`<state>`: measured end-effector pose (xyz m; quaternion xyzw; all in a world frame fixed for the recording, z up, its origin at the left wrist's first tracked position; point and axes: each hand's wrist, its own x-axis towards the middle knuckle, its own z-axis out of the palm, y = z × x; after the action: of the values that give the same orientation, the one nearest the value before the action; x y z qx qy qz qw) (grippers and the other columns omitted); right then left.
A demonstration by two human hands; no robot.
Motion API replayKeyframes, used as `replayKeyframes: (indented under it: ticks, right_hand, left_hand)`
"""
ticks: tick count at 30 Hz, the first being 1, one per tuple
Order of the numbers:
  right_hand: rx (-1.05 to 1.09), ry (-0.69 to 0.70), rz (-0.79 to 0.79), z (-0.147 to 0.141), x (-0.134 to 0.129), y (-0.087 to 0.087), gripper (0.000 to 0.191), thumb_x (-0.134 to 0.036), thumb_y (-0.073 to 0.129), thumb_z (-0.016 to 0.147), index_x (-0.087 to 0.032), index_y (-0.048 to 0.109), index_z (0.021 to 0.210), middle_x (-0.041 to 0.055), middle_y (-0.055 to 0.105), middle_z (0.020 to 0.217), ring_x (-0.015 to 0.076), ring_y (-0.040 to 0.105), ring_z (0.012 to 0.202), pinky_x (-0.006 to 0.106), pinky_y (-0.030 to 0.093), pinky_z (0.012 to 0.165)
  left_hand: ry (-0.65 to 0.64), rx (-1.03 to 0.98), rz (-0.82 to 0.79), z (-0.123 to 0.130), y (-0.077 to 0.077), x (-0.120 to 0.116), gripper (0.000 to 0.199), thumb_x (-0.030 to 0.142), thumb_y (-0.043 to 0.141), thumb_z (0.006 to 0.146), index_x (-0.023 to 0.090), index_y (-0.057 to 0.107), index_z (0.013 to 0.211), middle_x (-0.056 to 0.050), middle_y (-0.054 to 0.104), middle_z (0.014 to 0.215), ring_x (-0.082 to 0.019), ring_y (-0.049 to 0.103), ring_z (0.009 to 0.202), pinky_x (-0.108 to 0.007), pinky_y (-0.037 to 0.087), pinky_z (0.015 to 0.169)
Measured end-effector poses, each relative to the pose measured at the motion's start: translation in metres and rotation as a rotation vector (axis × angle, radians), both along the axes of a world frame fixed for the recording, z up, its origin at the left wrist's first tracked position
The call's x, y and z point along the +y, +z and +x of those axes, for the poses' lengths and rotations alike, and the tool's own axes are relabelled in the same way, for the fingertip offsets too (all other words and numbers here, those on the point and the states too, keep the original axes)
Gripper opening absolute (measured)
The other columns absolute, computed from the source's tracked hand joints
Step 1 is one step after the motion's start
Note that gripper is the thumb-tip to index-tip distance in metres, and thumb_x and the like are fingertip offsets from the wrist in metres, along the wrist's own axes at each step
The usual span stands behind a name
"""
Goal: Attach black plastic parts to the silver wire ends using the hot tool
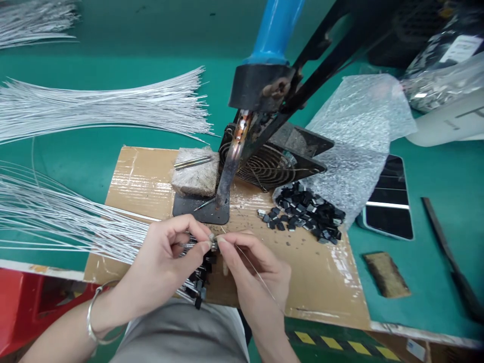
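Observation:
Above the cardboard's front part, my left hand (170,257) and my right hand (257,272) meet fingertip to fingertip. Thumb and forefinger of my left hand pinch a small metallic connector piece (214,243), mostly covered by the fingers. My right hand is closed in a pinch against the same piece, and a thin silvery wire (257,272), like solder, trails from its fingertips across the hand. Below my left hand lie white cables (124,234) and several black-ended connectors (198,285), partly hidden.
A blue-handled soldering iron (274,35) hangs on a black stand, its tip pointing down beside a whitish block (194,174). Behind it is a fan (264,161). Loose black connectors (310,209) spill from bubble wrap (351,136). A phone (389,201) and sponge (386,275) lie right.

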<state>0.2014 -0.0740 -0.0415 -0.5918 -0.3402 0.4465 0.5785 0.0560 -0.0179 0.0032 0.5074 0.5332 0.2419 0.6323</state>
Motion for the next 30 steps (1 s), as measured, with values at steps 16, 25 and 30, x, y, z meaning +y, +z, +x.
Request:
replayKeyframes:
  ticks: [16, 25, 30]
  right_hand:
    - [-0.240, 0.038, 0.053, 0.018, -0.009, -0.001, 0.016, -0.029, 0.050, 0.110, -0.027, 0.064, 0.102, -0.0024, 0.069, 0.083, 0.0117, 0.060, 0.069, 0.023, 0.048, 0.064]
    - [-0.347, 0.096, 0.152, 0.015, 0.001, 0.011, 0.020, -0.013, 0.060, 0.100, -0.024, 0.058, 0.084, 0.0046, 0.076, 0.116, 0.0191, 0.072, 0.114, 0.032, 0.056, 0.096]
    - [-0.321, 0.042, 0.140, 0.008, 0.002, 0.012, 0.018, -0.014, 0.066, 0.097, -0.025, 0.059, 0.085, 0.0027, 0.082, 0.116, 0.0165, 0.078, 0.105, 0.027, 0.060, 0.090]
  left_hand:
    - [0.000, 0.073, 0.078, 0.003, -0.001, 0.008, 0.012, 0.024, 0.067, 0.086, 0.017, 0.067, 0.078, -0.006, 0.074, 0.090, -0.014, 0.062, 0.070, -0.025, 0.040, 0.058]
    - [0.025, 0.133, 0.162, 0.006, 0.000, 0.017, 0.014, 0.028, 0.063, 0.085, 0.016, 0.067, 0.079, -0.009, 0.076, 0.091, -0.017, 0.066, 0.070, -0.028, 0.041, 0.057]
    - [0.032, 0.147, 0.178, 0.007, 0.002, 0.019, 0.013, 0.027, 0.061, 0.087, 0.018, 0.066, 0.079, -0.008, 0.074, 0.085, -0.019, 0.068, 0.074, -0.028, 0.039, 0.055]
